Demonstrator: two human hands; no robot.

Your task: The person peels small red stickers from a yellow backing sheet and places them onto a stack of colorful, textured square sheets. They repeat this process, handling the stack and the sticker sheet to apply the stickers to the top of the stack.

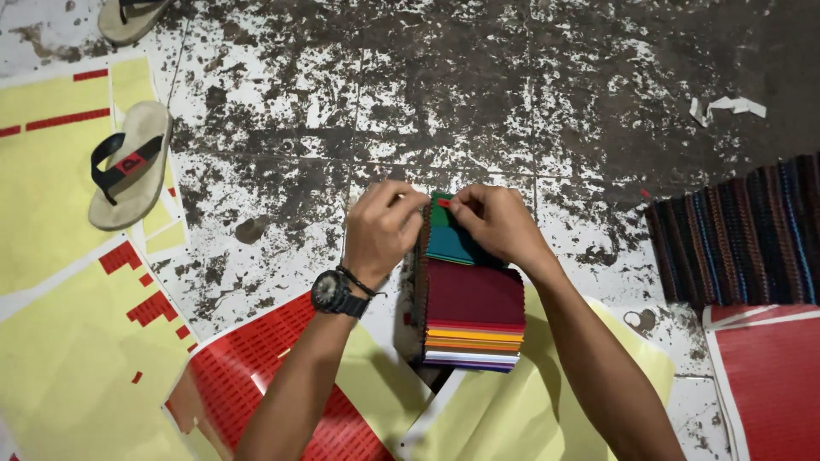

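While we look straight down at the stained floor [530, 85], the stack of coloured swatches [471, 318] lies directly beneath our two hands, at the middle of the view. Its long axis runs from far to near, with the stepped edges of orange, white and purple sheets fanned out at the near end and the green and teal sheets at the far end. Both hands meet at that far end. The left hand [380, 226] is curled shut, pinching the stack's far left edge between thumb and fingers, a black wristwatch [335, 293] on its wrist. The right hand [495, 224] is likewise closed, its fingertips nipping a small red tab [443, 203] against the green sheet. Neither hand is clearly nearer; they sit almost touching each other across the stack's far end.

What the fingers grip underneath is hidden by the knuckles, and we cannot tell whether the red tab is fixed to the stack or loose. To the left lie two sandals [130, 162], one cut off by the far edge, and yellow sheets [60, 256]. A striped mat [743, 230] lies at the right.
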